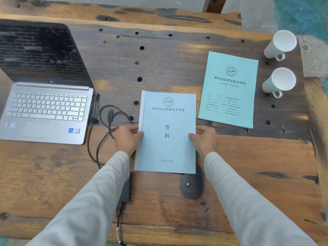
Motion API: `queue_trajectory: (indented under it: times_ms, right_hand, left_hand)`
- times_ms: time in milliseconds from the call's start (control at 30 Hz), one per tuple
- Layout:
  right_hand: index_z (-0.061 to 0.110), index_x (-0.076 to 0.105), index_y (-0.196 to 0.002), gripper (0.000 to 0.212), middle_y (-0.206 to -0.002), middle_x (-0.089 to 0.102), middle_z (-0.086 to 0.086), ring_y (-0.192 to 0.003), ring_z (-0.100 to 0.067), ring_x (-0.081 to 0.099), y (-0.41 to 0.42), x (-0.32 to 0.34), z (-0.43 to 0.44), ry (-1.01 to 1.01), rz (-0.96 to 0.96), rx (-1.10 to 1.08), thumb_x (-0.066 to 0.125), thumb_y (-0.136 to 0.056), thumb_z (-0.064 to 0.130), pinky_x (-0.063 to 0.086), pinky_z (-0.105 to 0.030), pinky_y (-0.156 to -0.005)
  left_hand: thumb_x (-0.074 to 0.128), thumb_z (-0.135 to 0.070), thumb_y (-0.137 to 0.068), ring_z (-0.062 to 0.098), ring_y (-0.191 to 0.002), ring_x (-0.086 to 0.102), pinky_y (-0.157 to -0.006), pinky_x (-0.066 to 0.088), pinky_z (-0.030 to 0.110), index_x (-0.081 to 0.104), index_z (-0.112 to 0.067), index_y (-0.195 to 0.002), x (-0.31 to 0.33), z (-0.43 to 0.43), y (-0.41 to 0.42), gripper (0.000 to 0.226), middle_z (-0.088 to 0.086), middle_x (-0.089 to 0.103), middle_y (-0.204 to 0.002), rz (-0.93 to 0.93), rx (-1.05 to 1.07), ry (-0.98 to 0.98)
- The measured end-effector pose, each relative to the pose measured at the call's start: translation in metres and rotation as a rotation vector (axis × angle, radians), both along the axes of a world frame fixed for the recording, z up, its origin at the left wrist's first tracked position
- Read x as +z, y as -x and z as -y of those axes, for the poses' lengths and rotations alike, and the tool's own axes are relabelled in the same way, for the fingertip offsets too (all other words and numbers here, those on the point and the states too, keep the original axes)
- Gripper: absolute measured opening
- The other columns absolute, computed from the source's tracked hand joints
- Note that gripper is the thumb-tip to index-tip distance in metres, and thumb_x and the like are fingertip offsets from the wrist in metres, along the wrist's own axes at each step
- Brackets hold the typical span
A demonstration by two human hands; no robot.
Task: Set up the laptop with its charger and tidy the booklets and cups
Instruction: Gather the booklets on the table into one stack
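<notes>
A light blue booklet [167,144] lies on the wooden table in front of me. My left hand [126,139] pinches its left edge and my right hand [205,139] pinches its right edge, thumbs on the cover. A greener booklet [229,89] lies flat further right. Beside it stand two white cups, one behind [281,44] and one in front [279,82]. An open silver laptop [46,107] sits at the left with its screen dark. A black charger cable [104,132] is plugged into its right side and loops toward the black power brick [126,190], partly hidden by my left sleeve.
The table [248,166] is rough dark wood with many round holes. Its right edge runs just past the cups, and its near edge is at the bottom of the view. Bare wood lies between the laptop and the booklets.
</notes>
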State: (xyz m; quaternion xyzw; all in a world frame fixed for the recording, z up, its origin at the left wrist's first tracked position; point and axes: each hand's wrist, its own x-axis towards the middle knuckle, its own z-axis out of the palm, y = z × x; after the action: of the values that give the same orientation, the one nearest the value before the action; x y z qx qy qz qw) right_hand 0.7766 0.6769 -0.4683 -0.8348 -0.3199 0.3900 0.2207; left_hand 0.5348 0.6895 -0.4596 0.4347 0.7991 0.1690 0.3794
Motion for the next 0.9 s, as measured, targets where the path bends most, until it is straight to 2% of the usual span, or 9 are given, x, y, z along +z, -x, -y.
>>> queue_trajectory:
  times_ms: [133, 267, 333, 433, 567, 633, 767, 833, 900]
  right_hand:
    - [0.032, 0.067, -0.081, 0.010, -0.073, 0.064, 0.020, -0.094, -0.015, 0.063, -0.004, 0.003, -0.002, -0.015, 0.012, 0.073, 0.074, -0.082, 0.024, 0.045, -0.024, -0.083]
    - [0.021, 0.072, -0.109, 0.023, -0.099, 0.075, 0.007, -0.098, -0.011, 0.054, -0.025, 0.009, -0.002, -0.055, 0.109, 0.079, 0.064, -0.091, 0.031, 0.037, -0.022, -0.089]
    - [0.018, 0.071, -0.115, 0.027, -0.102, 0.074, 0.004, -0.102, -0.013, 0.059, -0.042, 0.013, -0.003, -0.103, 0.121, 0.063, 0.063, -0.093, 0.032, 0.035, -0.020, -0.089]
    - [0.013, 0.066, -0.128, 0.037, -0.117, 0.073, -0.002, -0.113, -0.019, 0.062, -0.073, 0.018, -0.009, -0.145, 0.141, 0.035, 0.062, -0.095, 0.030, 0.035, -0.019, -0.095]
    - [0.015, 0.055, -0.142, 0.049, -0.142, 0.059, -0.005, -0.135, -0.026, 0.047, -0.112, 0.023, -0.023, -0.133, 0.179, 0.022, 0.061, -0.096, 0.029, 0.030, -0.032, -0.113]
    - [0.014, 0.050, -0.146, 0.054, -0.149, 0.052, -0.005, -0.141, -0.024, 0.040, -0.129, 0.024, -0.031, -0.149, 0.178, 0.019, 0.063, -0.095, 0.028, 0.026, -0.030, -0.115]
    - [0.009, 0.046, -0.147, 0.059, -0.152, 0.048, -0.006, -0.142, -0.022, 0.037, -0.156, 0.023, -0.043, -0.168, 0.195, 0.072, 0.065, -0.094, 0.024, 0.022, -0.023, -0.112]
    - [0.009, 0.045, -0.147, 0.059, -0.151, 0.049, -0.007, -0.140, -0.023, 0.039, -0.164, 0.020, -0.046, -0.161, 0.194, 0.097, 0.065, -0.093, 0.023, 0.023, -0.022, -0.109]
    - [0.009, 0.039, -0.151, 0.065, -0.155, 0.044, -0.005, -0.144, -0.024, 0.036, -0.170, 0.017, -0.048, -0.136, 0.163, 0.112, 0.065, -0.093, 0.026, 0.024, -0.026, -0.113]
  left_hand:
    - [0.071, -0.021, -0.079, 0.020, -0.090, 0.071, -0.092, 0.051, 0.032, 0.081, -0.022, -0.096, 0.005, 0.005, -0.006, 0.020, -0.001, 0.080, -0.088, -0.024, 0.017, -0.035]
    - [0.061, -0.020, -0.085, 0.034, -0.081, 0.064, -0.076, 0.048, 0.037, 0.074, -0.011, -0.091, 0.011, 0.004, -0.026, 0.017, 0.011, 0.074, -0.082, -0.037, 0.033, -0.087]
    - [0.063, -0.016, -0.090, 0.036, -0.105, 0.063, -0.086, 0.043, 0.033, 0.071, -0.007, -0.114, 0.015, -0.004, -0.043, 0.028, 0.015, 0.073, -0.111, -0.056, 0.007, -0.130]
    - [0.061, -0.014, -0.094, 0.029, -0.141, 0.042, -0.116, 0.028, 0.034, 0.060, -0.005, -0.135, 0.022, -0.021, -0.077, 0.042, 0.014, 0.051, -0.149, -0.097, -0.121, -0.226]
    - [0.060, -0.017, -0.095, 0.025, -0.133, 0.052, -0.115, 0.036, 0.036, 0.060, -0.012, -0.137, 0.021, -0.050, -0.135, 0.043, 0.007, 0.058, -0.143, 0.089, -0.169, -0.267]
    - [0.063, -0.022, -0.093, 0.022, -0.132, 0.053, -0.113, 0.040, 0.038, 0.056, -0.014, -0.140, 0.018, -0.066, -0.166, 0.048, 0.003, 0.059, -0.142, 0.225, -0.195, -0.195]
    - [0.072, -0.024, -0.087, 0.015, -0.127, 0.056, -0.100, 0.045, 0.022, 0.054, -0.023, -0.140, 0.006, -0.091, -0.216, 0.056, -0.015, 0.064, -0.127, 0.394, -0.266, -0.090]
    - [0.074, -0.024, -0.087, 0.016, -0.133, 0.051, -0.110, 0.041, 0.030, 0.046, -0.020, -0.148, -0.003, -0.097, -0.232, 0.067, -0.005, 0.059, -0.139, 0.397, -0.274, -0.061]
    - [0.074, -0.026, -0.087, 0.015, -0.137, 0.047, -0.108, 0.036, 0.025, 0.041, -0.017, -0.151, -0.011, -0.100, -0.242, 0.073, 0.000, 0.053, -0.148, 0.363, -0.249, -0.062]
